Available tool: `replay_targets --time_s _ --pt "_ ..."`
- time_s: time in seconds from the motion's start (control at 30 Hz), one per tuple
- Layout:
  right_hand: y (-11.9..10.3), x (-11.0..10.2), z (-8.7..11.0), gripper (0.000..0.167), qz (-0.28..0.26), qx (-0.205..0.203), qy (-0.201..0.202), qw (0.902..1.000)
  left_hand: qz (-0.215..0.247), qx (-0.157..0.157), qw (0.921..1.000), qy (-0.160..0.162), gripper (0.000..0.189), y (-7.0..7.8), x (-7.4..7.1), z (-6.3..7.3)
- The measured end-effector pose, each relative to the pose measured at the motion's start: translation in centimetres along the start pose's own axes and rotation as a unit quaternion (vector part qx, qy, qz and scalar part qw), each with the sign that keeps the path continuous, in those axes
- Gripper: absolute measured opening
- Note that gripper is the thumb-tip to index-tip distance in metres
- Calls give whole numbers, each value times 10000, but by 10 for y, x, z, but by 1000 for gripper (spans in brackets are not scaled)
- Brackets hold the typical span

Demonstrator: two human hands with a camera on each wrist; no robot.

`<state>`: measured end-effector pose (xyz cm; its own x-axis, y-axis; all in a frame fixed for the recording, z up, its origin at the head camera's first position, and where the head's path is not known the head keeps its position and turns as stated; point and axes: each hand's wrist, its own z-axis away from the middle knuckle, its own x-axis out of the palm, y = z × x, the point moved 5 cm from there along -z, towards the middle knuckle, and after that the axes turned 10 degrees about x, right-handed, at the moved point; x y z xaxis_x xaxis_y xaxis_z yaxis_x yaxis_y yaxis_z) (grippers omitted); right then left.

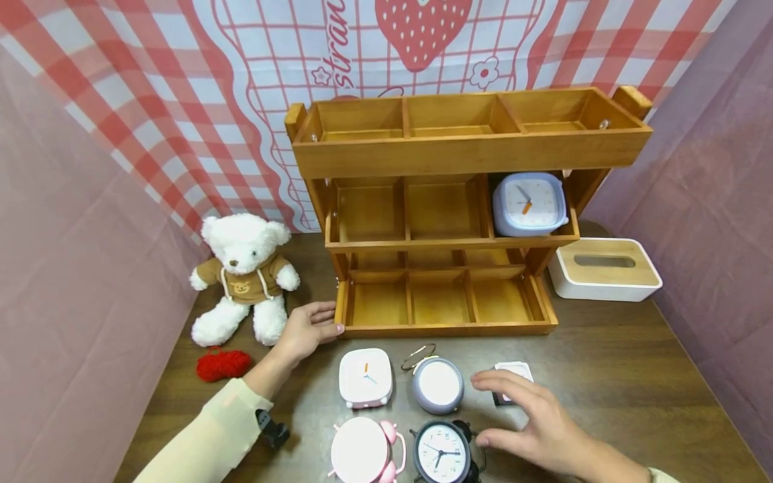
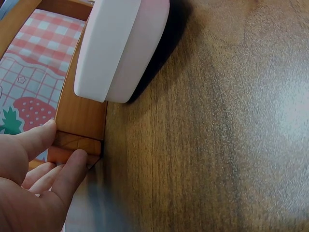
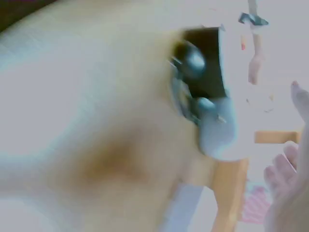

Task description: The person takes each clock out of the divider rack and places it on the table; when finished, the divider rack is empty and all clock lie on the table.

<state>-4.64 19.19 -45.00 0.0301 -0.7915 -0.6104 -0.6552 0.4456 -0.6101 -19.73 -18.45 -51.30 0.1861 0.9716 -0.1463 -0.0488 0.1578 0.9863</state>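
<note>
My left hand holds the lower left front corner of a three-tier wooden shelf, thumb and fingers about the corner in the left wrist view. My right hand hovers right of the clocks, thumb and fingers spread, holding nothing. Nearest to it are a black twin-bell alarm clock, a round grey-blue clock and a small white-and-black item partly behind the fingers. A pink twin-bell alarm clock and a squarish white-and-pink clock lie left of these. The right wrist view is blurred.
A blue square clock sits in the middle tier's right compartment. Left of the shelf are a white teddy bear and red yarn. A tissue box stands to the right. Behind hangs a strawberry-print cloth.
</note>
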Motion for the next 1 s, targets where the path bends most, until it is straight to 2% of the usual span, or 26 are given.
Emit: replay_targets --time_s 0.27,0.4,0.5,0.6,0.8,1.0 --pt "-5 -46 -46 58 35 -11 830 9965 -34 23 10000 8 58 -1 -2 0" --pt "-1 -68 -64 61 416 237 1303 9903 -36 29 10000 -24 59 -1 -1 0" --pt "7 -85 -75 68 792 611 1798 9786 -47 37 10000 -38 59 0 0 -1" --pt "16 -100 -82 66 990 1048 2294 9626 -28 33 10000 -58 59 0 0 -1" --pt "27 -118 -97 67 977 1814 2917 9340 28 -6 10000 -49 59 0 -1 -2" --pt "33 -122 -110 70 784 2429 3358 9067 96 -62 9999 -41 59 -1 -1 -3"
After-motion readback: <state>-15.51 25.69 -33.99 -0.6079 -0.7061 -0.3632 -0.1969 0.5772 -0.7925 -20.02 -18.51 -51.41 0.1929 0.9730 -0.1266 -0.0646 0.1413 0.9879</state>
